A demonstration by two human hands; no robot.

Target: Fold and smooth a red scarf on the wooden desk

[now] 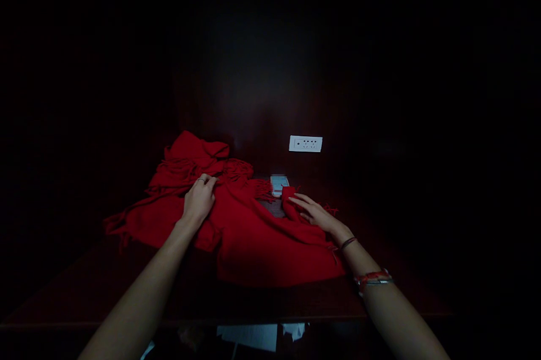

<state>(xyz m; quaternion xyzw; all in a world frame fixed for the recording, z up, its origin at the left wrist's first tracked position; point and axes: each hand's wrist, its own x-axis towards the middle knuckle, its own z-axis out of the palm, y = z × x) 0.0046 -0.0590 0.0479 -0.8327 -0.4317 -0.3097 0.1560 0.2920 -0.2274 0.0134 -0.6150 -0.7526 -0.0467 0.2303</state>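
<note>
Two bare arms (139, 298) come up from the bottom edge. The left hand (199, 198) grips a fold of the red scarf (253, 236), mid-frame. The right hand (315, 212) lies open and flat on it. The scarf runs left to right under both hands

The red fringed woollen scarf (253, 236) is seen in one plain, saturated red, tassels included. The dark wooden table (105, 287) beneath it is tinged a deep reddish brown. The small rectangular wall socket plate (305, 143) is coloured white, dotted with dark holes. A red woven bracelet (374, 278) is edged with silver.
</note>
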